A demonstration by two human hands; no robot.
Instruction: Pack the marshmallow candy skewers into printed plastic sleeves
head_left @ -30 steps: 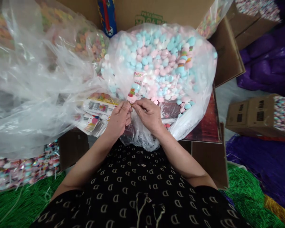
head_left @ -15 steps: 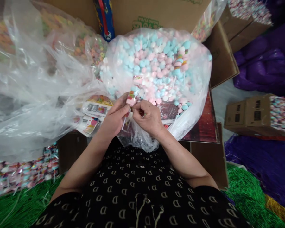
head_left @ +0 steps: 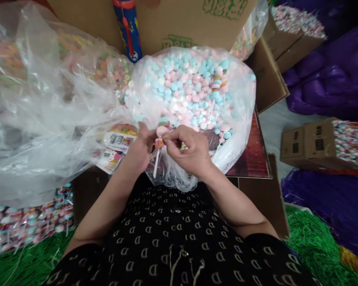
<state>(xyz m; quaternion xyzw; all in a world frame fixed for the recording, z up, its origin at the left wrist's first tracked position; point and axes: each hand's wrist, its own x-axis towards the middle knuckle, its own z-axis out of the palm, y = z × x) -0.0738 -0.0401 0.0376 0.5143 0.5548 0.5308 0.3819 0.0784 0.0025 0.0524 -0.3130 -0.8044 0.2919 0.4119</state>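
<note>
A wrapped candy skewer (head_left: pixel 162 129) with pink and blue pieces and a white stick pointing down is between my two hands. My left hand (head_left: pixel 141 149), blurred by motion, is closed around its left side. At its lower end, where the wrapper narrows above the stick, the fingertips of my right hand (head_left: pixel 188 149) are pinched. Behind my hands lies a large clear bag of pink, blue and white candies (head_left: pixel 193 85). Finished-looking candy skewers (head_left: pixel 217 84) rest on top of those candies.
Plastic bags of ring-shaped candies (head_left: pixel 107 69) are at the left, with printed packets (head_left: pixel 121 140) beside my left hand. A blue tube (head_left: pixel 128 31) stands by a cardboard box (head_left: pixel 179 20). Filled boxes (head_left: pixel 308 141) sit at the right. Green shredded material (head_left: pixel 313 242) lies below.
The skewer now shows more of its stick, hanging lower and nearer upright. My left hand has shifted slightly and its fingers have moved around the wrapper. The view has shifted a little.
</note>
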